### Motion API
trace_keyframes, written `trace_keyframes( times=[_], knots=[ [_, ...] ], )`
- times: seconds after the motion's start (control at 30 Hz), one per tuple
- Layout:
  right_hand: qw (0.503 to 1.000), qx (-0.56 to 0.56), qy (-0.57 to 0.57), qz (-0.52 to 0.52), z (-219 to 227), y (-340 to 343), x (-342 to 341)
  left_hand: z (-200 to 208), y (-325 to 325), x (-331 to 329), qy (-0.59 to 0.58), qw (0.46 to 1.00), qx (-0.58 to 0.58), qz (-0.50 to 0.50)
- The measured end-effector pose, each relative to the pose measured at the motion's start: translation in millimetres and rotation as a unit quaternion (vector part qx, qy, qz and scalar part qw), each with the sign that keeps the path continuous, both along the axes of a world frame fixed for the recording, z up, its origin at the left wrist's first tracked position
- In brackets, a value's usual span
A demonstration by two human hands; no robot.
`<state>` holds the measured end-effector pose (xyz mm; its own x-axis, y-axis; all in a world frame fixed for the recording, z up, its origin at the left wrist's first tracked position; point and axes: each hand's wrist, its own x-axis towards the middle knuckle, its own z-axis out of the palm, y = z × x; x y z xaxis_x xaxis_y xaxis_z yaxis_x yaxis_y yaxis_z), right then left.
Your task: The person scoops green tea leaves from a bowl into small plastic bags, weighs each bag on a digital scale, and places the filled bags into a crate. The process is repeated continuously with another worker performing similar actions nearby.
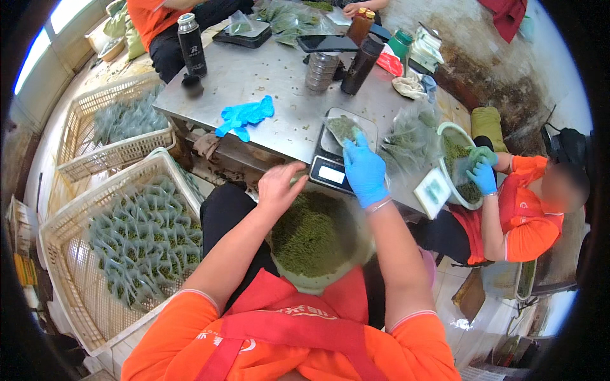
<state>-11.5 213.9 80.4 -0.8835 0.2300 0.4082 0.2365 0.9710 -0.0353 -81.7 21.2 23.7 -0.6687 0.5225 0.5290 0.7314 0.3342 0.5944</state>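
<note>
A small clear plastic bag of green, leaf-like material lies on the pan of a digital scale at the table's near edge. My right hand, in a blue glove, reaches over the scale's right side with its fingertips on the bag. Bare and half curled, my left hand hovers beside the scale's left corner, thumb and forefinger apart. Nothing shows clearly between them. Below both hands, a wide basin holds a heap of loose green material.
Filled bags stand in a white crate at left; another crate lies behind. The metal table bears a blue glove, black flask, dark bottle and filled bags. At right, a co-worker handles another basin.
</note>
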Motion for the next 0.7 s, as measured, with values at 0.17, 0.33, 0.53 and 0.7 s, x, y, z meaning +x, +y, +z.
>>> trace_keyframes(
  times=[0.17, 0.33, 0.53, 0.7],
  knots=[
    [0.987, 0.018, -0.020, 0.158, 50.9, -64.6, 1.5, 14.0, 8.6, -28.0, -0.032, 0.983, -0.155, 0.096],
    [0.986, -0.065, -0.008, 0.156, 19.0, -71.7, -2.2, -8.4, 4.7, -19.3, -0.070, 0.990, -0.114, 0.053],
    [0.983, -0.116, -0.078, 0.122, 24.5, -84.4, 3.8, -2.8, 4.3, -15.2, -0.039, 0.996, -0.064, 0.045],
    [0.984, -0.111, -0.086, 0.108, 8.4, -84.0, 4.5, 0.8, 9.5, -13.9, -0.024, 0.989, -0.142, 0.031]
  ],
)
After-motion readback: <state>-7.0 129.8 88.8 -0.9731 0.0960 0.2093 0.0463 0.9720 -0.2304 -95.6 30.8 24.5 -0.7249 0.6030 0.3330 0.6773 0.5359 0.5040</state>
